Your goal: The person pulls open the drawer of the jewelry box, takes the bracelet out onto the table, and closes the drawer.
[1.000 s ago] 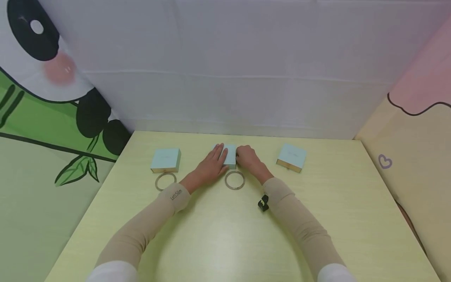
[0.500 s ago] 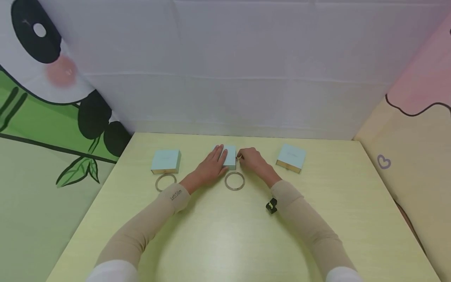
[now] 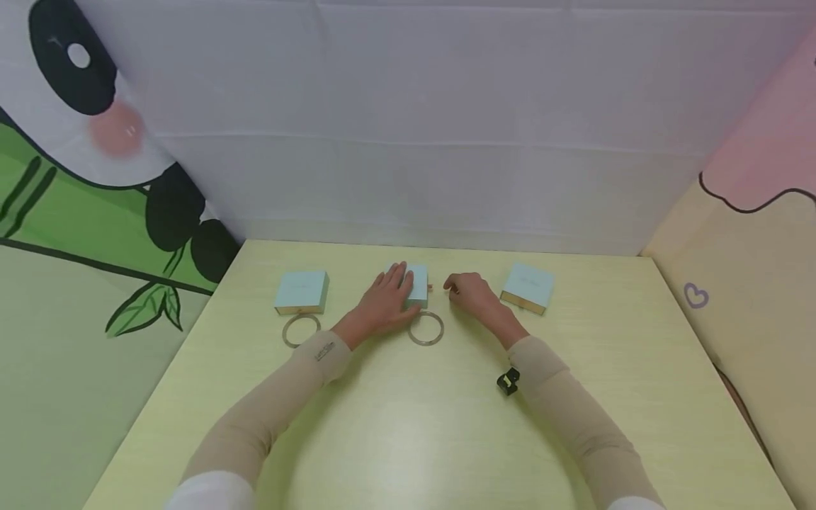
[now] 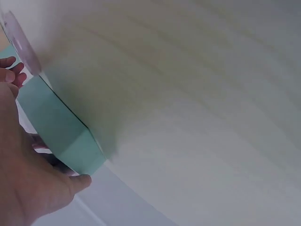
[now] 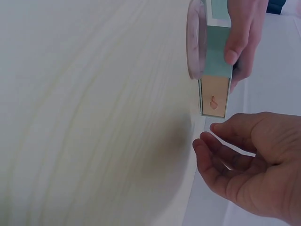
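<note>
So the left hand isn't clenched, just fingers laid straight across a pale-blue, rectangular cardboard-looking box, hiding part of it. Right hand is loosely curled around nothing, just off the box's copper-coloured pull tab. Pale greyish round ring crowds the near side by the left thumb. Similar pale-blue boxes sit left and right of the hands.
</note>
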Tool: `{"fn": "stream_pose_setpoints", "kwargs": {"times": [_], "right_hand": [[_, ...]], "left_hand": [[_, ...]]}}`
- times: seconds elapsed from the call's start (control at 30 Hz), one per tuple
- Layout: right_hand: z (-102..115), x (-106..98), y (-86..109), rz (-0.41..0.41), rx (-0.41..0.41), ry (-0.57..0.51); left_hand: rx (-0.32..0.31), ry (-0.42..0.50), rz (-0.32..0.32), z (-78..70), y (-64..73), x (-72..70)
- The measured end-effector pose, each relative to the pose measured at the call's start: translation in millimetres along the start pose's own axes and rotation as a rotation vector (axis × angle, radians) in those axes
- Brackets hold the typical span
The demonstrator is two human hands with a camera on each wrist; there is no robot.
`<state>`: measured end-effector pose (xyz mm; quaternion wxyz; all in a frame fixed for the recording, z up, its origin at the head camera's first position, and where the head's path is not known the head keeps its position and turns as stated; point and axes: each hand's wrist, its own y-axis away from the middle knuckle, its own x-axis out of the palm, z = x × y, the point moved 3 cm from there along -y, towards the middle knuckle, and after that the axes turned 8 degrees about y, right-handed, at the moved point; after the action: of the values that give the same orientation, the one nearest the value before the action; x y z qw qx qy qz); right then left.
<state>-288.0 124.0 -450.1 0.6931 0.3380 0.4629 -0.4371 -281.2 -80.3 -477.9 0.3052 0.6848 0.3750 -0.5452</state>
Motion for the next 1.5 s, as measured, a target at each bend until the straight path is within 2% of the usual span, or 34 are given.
{"fn": "stream_pose_setpoints", "kwargs": {"times": [0.23, 0.43, 0.57, 0.73, 0.9, 1.0, 1.17, 1.23, 1.37, 1.43, 1.5], "right_hand": [[-6, -3, 4.1, -0.002, -0.003, -0.005], [-9, 0, 8.1, 0.017, -0.013, -0.028], [-8, 0, 9.9, 0.003, -0.022, -0.022], [-8, 0, 13.1, 0.013, -0.016, -0.015], [-10, -1, 15.1, 0.005, -0.015, -0.021], [-10, -3, 14.5, -0.009, -0.016, -0.029], [-15, -2, 13.6, 0.001, -0.005, -0.029], [-16, -1, 14.0, 0.007, 0.001, -0.027], [-19, -1, 15.5, 0.01, 0.004, -0.014], [-20, -2, 16.0, 0.008, 0.005, -0.011], [-21, -2, 16.4, 0.005, 0.0, -0.004]], "left_hand": [[-0.083, -0.078, -0.021, -16.2, -9.5, -4.0], [-0.147, -0.091, -0.05, -27.5, -12.0, -2.2], [-0.161, -0.086, -0.049, -30.6, -12.1, -2.9], [-0.118, -0.076, -0.014, -32.8, -10.9, -8.4], [-0.023, -0.052, 0.019, -37.0, -8.1, -13.3], [0.035, -0.063, 0.029, -39.1, -6.6, -13.3], [0.072, -0.109, 0.053, -38.0, -4.6, -8.6], [0.108, -0.15, 0.034, -37.9, -4.2, -7.1], [0.172, -0.207, -0.048, -37.6, -4.0, -7.1], [0.182, -0.195, -0.085, -35.0, -4.7, -6.6], [0.179, -0.173, -0.094, -32.0, -5.4, -6.4]]}}
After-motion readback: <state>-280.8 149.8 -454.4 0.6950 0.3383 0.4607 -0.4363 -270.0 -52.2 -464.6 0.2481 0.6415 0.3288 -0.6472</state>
